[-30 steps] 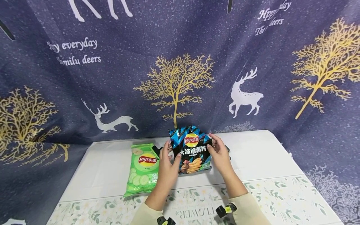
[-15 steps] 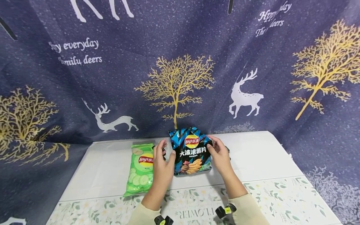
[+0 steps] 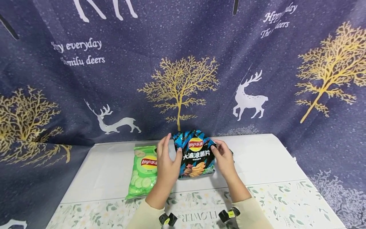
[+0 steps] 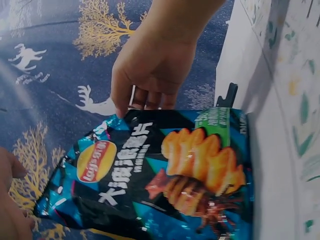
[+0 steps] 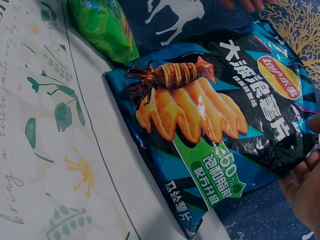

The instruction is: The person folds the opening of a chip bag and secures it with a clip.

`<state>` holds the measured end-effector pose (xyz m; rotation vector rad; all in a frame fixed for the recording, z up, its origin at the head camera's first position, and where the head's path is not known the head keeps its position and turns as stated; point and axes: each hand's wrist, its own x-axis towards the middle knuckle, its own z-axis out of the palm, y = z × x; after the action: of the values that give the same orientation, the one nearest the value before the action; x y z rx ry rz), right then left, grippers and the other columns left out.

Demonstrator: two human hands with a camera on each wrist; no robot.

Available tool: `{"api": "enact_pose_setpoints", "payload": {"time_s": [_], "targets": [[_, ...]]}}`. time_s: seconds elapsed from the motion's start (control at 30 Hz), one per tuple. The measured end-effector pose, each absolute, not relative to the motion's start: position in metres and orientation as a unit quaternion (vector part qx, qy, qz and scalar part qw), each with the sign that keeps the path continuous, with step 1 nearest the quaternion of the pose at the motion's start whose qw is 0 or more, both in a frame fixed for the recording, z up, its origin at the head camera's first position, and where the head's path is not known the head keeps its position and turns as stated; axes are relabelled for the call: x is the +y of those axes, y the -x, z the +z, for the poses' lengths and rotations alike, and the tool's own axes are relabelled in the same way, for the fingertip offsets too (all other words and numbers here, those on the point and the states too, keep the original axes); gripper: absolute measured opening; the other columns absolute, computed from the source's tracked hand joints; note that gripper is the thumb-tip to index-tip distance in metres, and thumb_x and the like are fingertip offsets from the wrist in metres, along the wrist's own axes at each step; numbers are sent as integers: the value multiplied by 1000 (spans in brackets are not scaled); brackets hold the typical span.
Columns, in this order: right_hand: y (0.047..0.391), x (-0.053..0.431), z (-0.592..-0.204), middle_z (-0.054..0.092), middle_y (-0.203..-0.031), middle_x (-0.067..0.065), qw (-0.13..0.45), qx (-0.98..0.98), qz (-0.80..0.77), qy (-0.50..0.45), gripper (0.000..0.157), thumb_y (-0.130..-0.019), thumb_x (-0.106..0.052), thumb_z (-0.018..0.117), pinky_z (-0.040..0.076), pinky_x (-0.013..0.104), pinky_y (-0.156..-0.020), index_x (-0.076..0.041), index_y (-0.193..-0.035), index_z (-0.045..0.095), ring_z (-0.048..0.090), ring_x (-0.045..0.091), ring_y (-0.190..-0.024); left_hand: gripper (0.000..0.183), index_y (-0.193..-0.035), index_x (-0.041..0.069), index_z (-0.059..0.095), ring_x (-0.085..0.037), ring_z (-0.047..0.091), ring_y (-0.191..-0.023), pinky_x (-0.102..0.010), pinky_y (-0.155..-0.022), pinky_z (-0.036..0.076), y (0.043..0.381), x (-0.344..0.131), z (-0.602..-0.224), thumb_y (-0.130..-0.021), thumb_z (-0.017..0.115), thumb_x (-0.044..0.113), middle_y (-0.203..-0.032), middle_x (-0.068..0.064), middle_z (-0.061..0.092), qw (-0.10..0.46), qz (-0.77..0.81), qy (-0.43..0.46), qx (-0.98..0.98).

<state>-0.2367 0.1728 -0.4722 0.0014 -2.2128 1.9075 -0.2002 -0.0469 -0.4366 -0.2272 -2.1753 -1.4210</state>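
A black and blue Lay's potato chip bag (image 3: 196, 159) stands leaning back slightly at the middle of the table. My right hand (image 3: 224, 160) grips its right edge, thumb on the front and fingers behind, as the right wrist view shows with that hand (image 5: 304, 192) at the bag's side. My left hand (image 3: 168, 163) is at the bag's upper left edge, fingers extended upward and thumb by the front. In the left wrist view only part of this hand (image 4: 12, 200) shows, near the bag's top corner. A green Lay's chip bag (image 3: 143, 171) lies just left of my left hand.
A black object (image 3: 232, 156), mostly hidden, stands behind the dark bag; part of a black piece (image 4: 228, 95) shows beside it in the left wrist view. The white table (image 3: 263, 159) has a floral front strip (image 3: 286, 203). A blue deer-patterned cloth (image 3: 183, 41) hangs behind.
My left hand let go of the dark bag's left side, moved left, then came back right and higher along its edge. The right hand keeps its grip.
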Motion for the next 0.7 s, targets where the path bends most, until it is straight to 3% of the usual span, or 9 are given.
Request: {"api": "enact_pose_setpoints", "payload": {"time_s": [0.3,0.57,0.7], "targets": [[220,168,-447,48,-98,-1,111,-761,639,-3,29,-102,-11,58,45,16,-83,1,-129,60,49,9,-92,49,-145,15,54,-29,45,-137,-54,-107,46,214,-40,-416,-97,66,12,-146,-10,49,289,-438,161,-836],[230,172,-465,49,-101,1,122,-752,648,-6,27,-102,-14,60,46,17,-86,-3,-126,62,52,12,-96,46,-141,9,58,-30,43,-142,-54,-118,36,227,-40,-404,-96,68,14,-145,-10,52,289,-382,178,-860],[237,175,-477,54,-108,2,124,-752,648,-5,27,-102,-18,61,46,16,-89,-6,-127,62,55,10,-100,44,-137,7,61,-31,50,-136,-54,-121,32,229,-39,-395,-95,70,13,-140,-12,58,294,-351,198,-867]]}}
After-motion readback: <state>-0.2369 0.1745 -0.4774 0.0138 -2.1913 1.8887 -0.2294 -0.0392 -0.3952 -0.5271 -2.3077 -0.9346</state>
